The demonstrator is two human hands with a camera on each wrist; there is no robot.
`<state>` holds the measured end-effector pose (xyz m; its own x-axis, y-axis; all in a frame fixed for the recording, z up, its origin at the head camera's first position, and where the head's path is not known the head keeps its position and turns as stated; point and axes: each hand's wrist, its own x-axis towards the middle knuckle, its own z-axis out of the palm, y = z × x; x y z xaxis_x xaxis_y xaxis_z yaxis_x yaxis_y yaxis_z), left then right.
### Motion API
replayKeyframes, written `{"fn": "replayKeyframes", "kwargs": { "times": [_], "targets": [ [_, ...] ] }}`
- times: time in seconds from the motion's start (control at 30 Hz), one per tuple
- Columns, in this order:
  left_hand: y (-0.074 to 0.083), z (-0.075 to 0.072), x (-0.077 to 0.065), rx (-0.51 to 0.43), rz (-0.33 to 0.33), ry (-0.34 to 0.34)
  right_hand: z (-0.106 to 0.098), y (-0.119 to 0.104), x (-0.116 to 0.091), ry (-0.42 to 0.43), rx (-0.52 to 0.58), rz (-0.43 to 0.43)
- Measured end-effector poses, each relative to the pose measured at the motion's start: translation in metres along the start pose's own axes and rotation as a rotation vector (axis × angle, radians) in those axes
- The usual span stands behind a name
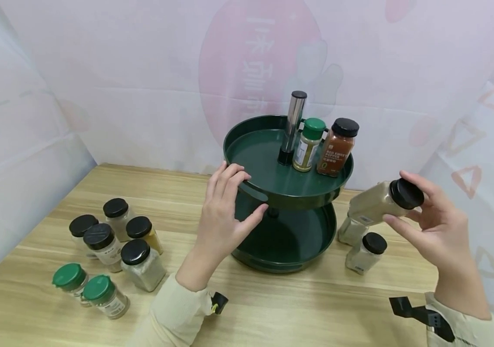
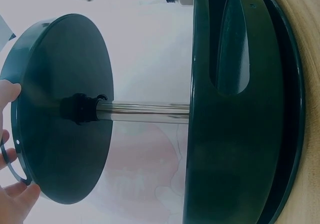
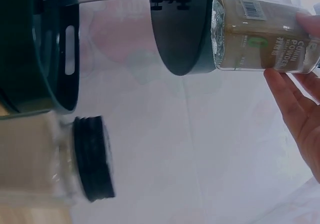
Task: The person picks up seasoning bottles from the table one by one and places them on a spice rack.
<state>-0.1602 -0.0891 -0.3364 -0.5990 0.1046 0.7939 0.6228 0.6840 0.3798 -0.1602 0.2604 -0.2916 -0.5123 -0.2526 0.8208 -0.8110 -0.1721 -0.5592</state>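
My right hand (image 1: 440,226) grips a cumin powder jar (image 1: 370,202) around its black cap. The square clear jar is tilted in the air, right of a dark green two-tier spice rack (image 1: 286,190); its label shows in the right wrist view on the jar (image 3: 265,34). My left hand (image 1: 225,207) holds the front left rim of the upper tier beside the handle slot, fingers at the rim and thumb lower. On that tier stand a green-capped jar (image 1: 308,147) and a red sweet pepper jar (image 1: 336,149), by the metal post (image 1: 292,125).
Two black-capped jars, one nearer (image 1: 365,254) and one partly hidden (image 1: 351,231), stand right of the rack. At left on the wooden table (image 1: 273,308) is a group of several jars, including a green-capped one (image 1: 107,298). A printed cloth (image 1: 143,96) hangs behind.
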Motion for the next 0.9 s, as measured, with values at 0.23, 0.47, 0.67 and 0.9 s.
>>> {"fn": "replayKeyframes", "kwargs": {
  "times": [0.23, 0.47, 0.67, 0.9],
  "targets": [
    [0.000, 0.000, 0.000, 0.001, 0.010, -0.003, 0.005, -0.005, 0.014, 0.009, 0.031, -0.030],
    [0.000, -0.001, 0.000, 0.011, 0.009, -0.001, 0.012, -0.011, 0.033, 0.008, 0.045, -0.082],
    [-0.001, 0.000, 0.000, 0.010, 0.018, 0.009, 0.019, -0.013, 0.049, 0.019, 0.050, -0.098],
    [-0.001, 0.000, 0.000, 0.000, 0.021, 0.011, 0.026, -0.005, 0.064, 0.038, 0.111, -0.079]
  ]
}}
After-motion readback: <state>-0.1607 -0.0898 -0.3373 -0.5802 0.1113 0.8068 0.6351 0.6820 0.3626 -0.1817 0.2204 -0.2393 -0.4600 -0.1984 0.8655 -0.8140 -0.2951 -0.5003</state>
